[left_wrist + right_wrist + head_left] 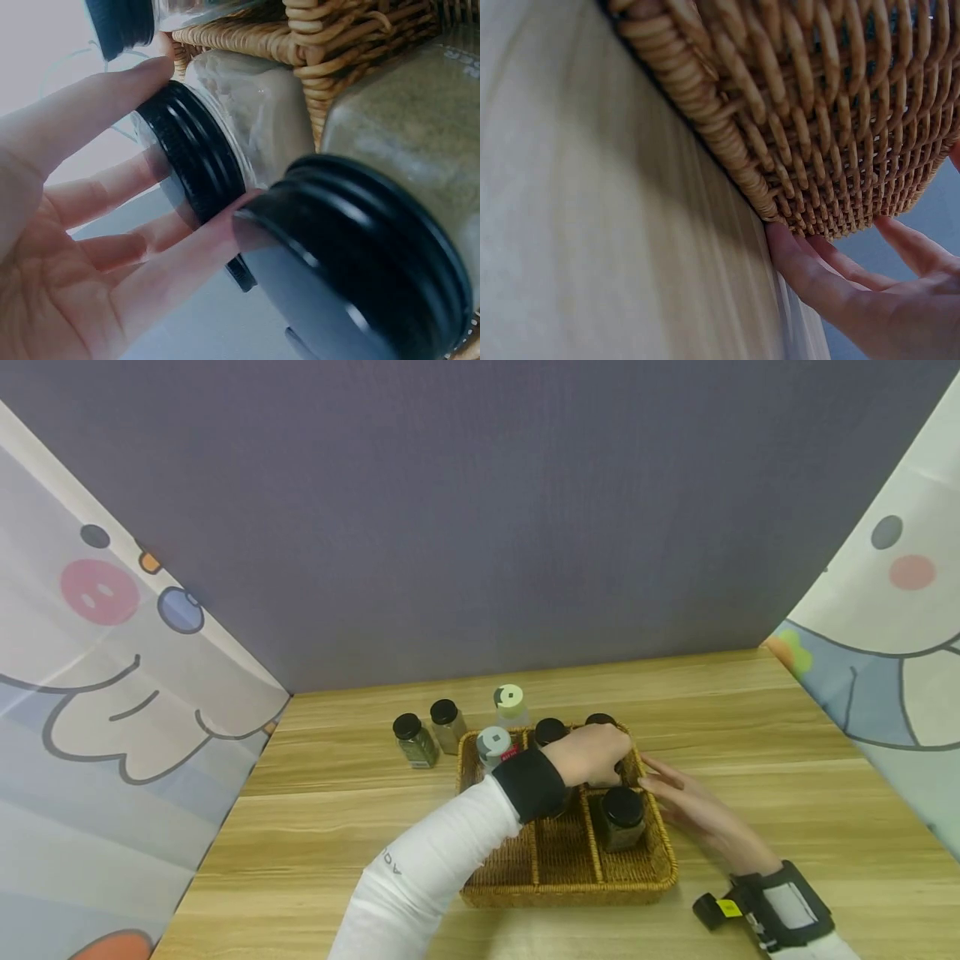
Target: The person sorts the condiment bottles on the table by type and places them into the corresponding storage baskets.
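My left hand point(596, 753) reaches over a wicker basket point(562, 893) with compartments. In the left wrist view its thumb and fingers grip the black lid point(196, 154) of a clear jar point(259, 105) holding pale greyish powder, in a back right compartment. Across a wicker divider, closer to me, sits a jar of greenish seasoning point(420, 127), its black lid point(352, 247) beside my fingers. On the basket's right outer side is my right hand point(697, 814); in the right wrist view its fairly straight fingers point(810, 277) touch the woven wall point(817, 112) low down.
Left of the basket stand two black-lidded spice jars point(416, 742) point(448, 727). Behind it is a yellowish-lidded container point(512, 703). A white-lidded container point(495, 747) and another black-lidded jar point(551, 731) sit inside the basket. A grey panel point(480, 527) rises behind the wooden table point(337, 827).
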`<state>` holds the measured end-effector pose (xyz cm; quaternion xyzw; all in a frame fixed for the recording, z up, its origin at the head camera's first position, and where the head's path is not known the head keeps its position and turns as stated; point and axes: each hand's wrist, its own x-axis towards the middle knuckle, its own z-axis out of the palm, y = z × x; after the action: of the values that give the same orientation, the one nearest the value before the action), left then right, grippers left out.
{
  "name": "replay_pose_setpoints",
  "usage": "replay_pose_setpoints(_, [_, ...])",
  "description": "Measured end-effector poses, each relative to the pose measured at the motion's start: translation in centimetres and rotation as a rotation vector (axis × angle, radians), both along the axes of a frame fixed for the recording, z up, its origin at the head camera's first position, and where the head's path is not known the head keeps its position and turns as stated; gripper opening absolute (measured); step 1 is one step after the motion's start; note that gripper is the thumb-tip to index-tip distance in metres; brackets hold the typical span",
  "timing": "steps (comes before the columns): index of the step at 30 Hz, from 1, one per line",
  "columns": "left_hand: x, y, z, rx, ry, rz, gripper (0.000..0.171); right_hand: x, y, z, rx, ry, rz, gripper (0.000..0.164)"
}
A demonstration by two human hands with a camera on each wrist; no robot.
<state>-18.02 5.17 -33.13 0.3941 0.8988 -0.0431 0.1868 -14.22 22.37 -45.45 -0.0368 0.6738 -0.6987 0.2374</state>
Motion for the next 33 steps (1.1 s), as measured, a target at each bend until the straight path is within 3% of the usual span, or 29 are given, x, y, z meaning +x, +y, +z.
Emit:
replay_pose_setpoints(12, [0.0,-0.7,0.2,0.073,-0.019,-0.015,0.013,0.0,0.1,0.0,0.016,0.022,0.002,0.072])
replay_pose_setpoints(21, [0.0,-1.4,0.1,0.121,-0.050,0.029,0.037,0.0,0.2,0.0,0.011,0.034,0.018,0.070])
replay_pose_setpoints(33, [0.0,-1.9,0.6,0.084,-0.015,0.037,0.039,-0.1,0.1,0.0,0.029,0.025,0.004,0.070])
